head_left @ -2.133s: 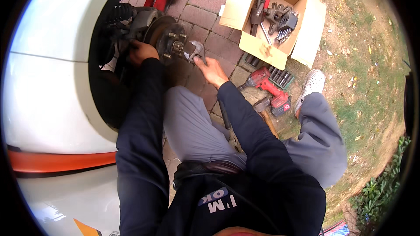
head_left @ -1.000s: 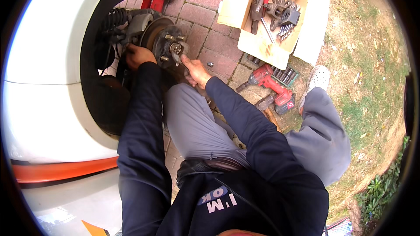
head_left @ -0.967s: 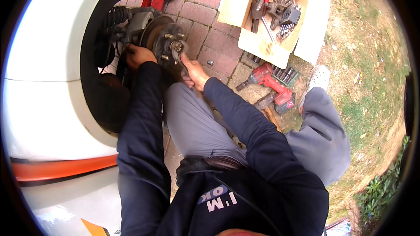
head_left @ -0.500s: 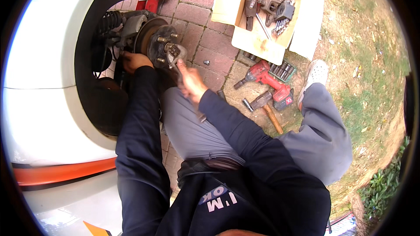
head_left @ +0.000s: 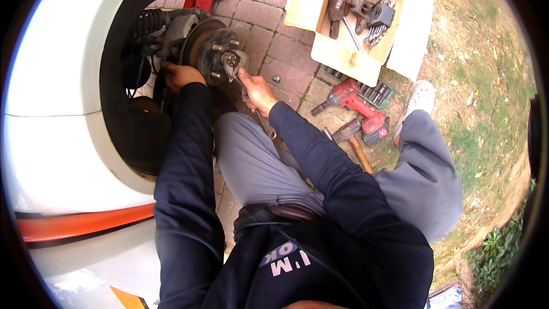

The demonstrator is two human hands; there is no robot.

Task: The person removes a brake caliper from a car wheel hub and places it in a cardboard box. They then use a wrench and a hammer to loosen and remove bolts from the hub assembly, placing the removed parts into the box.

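Pliers at the wheel hub

While the left hand grips behind the brake disc to keep it from turning, the right hand has its fingers closed on pliers biting the hub middle; a red drill lies nearby on the bricks.

The wheel hub sits bare inside the white car's wheel arch, a rusty round face with threaded studs standing out around a dark centre. Behind it the brake disc shows as a brownish rim, its face turned outward toward the brick paving. A pair of metal pliers is set against the hub's centre, jaws at the middle between the studs, handles slanting down and to the right. Whether the jaws actually bite something cannot be told.
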